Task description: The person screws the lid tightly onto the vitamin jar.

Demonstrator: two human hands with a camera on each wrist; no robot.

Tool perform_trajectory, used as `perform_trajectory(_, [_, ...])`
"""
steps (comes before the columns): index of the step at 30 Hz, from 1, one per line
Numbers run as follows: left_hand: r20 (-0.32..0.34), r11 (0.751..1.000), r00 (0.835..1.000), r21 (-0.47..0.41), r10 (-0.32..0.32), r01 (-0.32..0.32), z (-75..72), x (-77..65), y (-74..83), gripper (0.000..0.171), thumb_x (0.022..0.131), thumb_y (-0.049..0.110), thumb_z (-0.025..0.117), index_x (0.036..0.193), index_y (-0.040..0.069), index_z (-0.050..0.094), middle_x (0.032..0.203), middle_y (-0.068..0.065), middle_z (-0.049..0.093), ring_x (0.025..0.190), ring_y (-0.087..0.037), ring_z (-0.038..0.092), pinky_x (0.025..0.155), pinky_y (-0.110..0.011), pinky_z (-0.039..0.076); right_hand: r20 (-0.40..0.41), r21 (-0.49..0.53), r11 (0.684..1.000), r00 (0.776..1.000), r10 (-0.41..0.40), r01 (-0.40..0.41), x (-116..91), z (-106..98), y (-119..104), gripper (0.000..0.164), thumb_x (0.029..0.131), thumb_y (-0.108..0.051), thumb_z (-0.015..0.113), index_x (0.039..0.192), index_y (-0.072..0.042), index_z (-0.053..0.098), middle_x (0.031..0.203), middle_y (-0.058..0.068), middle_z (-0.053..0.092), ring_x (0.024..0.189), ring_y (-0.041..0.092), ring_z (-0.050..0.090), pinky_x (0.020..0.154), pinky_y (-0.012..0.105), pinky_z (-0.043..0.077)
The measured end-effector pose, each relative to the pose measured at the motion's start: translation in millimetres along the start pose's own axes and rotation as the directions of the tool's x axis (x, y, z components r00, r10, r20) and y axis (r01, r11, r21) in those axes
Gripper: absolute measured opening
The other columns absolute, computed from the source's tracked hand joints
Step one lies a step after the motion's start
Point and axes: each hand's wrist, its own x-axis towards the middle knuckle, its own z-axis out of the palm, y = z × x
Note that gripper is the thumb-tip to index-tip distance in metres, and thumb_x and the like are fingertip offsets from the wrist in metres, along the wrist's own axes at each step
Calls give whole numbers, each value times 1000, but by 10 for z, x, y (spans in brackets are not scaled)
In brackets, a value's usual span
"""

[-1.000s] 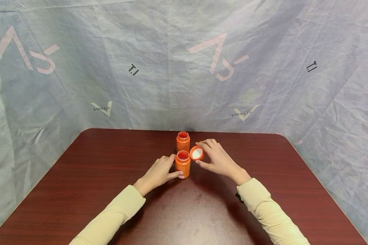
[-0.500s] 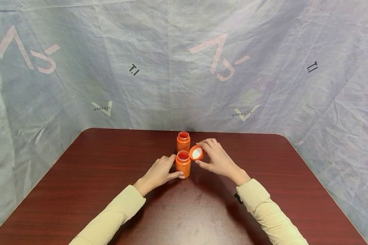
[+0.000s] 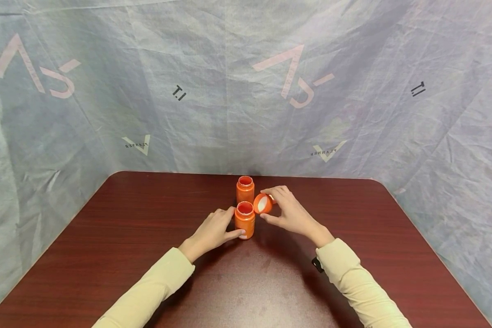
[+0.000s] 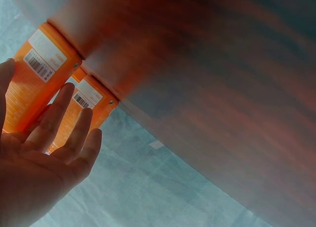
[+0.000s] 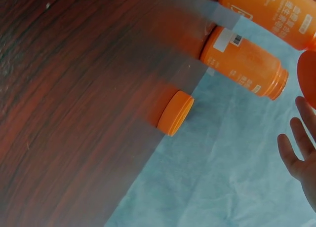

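Note:
Two open orange bottles stand upright, one behind the other. My left hand (image 3: 213,231) grips the near bottle (image 3: 244,227) between thumb and fingers, low on its left side. The far bottle (image 3: 245,193) stands just behind it, untouched. My right hand (image 3: 289,212) pinches an orange lid (image 3: 263,203) with a white inner face. This lid is tilted on edge beside the near bottle's mouth, its inside facing left. In the right wrist view only part of the held lid (image 5: 308,78) shows, at the right edge.
A second orange lid (image 5: 175,113) lies on the dark red wooden table (image 5: 74,113), near the far bottle (image 5: 244,63), in the right wrist view. Grey printed cloth (image 3: 225,91) hangs behind the table and along both sides.
The lid in my right hand has turned slightly, so less of its white inside shows. My left hand and both bottles have stayed put.

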Motion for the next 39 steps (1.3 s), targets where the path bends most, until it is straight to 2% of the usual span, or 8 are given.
perform_trajectory(4, [5,1000,1000,2,-7,7,1,7,-2,57,79,50,64,116,9,49,99,-3,65,87,-21,57,81,-40,46,10,47,999,1000,22,-22,7,2,-9,56,74,-24,74,122,-8,51,116,3,56,106,17,43,88,36,42])
perform_trajectory(10, [15,1000,1000,-4,-22,22,-3,10,0,57,79,50,64,116,9,49,98,-5,66,87,-22,57,82,-42,45,-24,106,994,999,21,-19,24,10,-27,57,73,-21,76,121,-4,50,116,6,55,109,21,43,91,42,39])
perform_trajectory(18, [7,1000,1000,-11,-14,14,-6,7,8,55,79,50,64,114,10,49,96,-4,66,86,-21,57,80,-40,46,-36,145,989,999,7,-2,47,30,-38,53,74,-22,75,121,-11,52,116,1,54,108,18,41,91,40,38])
perform_trajectory(24, [11,1000,1000,-17,-8,8,-13,2,14,54,80,49,64,116,11,49,99,-3,66,87,-21,57,82,-40,45,-24,186,982,1000,-17,21,57,51,-51,55,77,-21,74,125,-7,51,119,0,56,108,24,44,90,39,43])
perform_trajectory(30, [16,1000,1000,-16,-10,10,-15,-1,11,54,80,49,64,115,11,49,98,-6,66,88,-22,57,83,-42,45,-25,205,979,1000,-12,17,65,81,-56,57,76,-19,74,125,-3,49,118,5,55,106,28,45,89,39,45])
perform_trajectory(35, [10,1000,1000,-9,4,-4,-3,-1,-1,52,80,49,63,112,10,50,95,-6,66,87,-23,57,82,-43,44,-18,232,972,999,36,-31,66,102,-75,57,75,-18,75,123,-4,48,116,7,54,109,24,46,92,36,44])
perform_trajectory(39, [9,1000,1000,-14,11,-11,0,-2,-4,51,80,49,63,111,10,50,93,-6,66,86,-22,57,80,-41,45,-18,234,972,999,38,-33,76,116,-89,51,75,-19,75,118,-7,51,115,6,54,109,17,45,92,35,44])
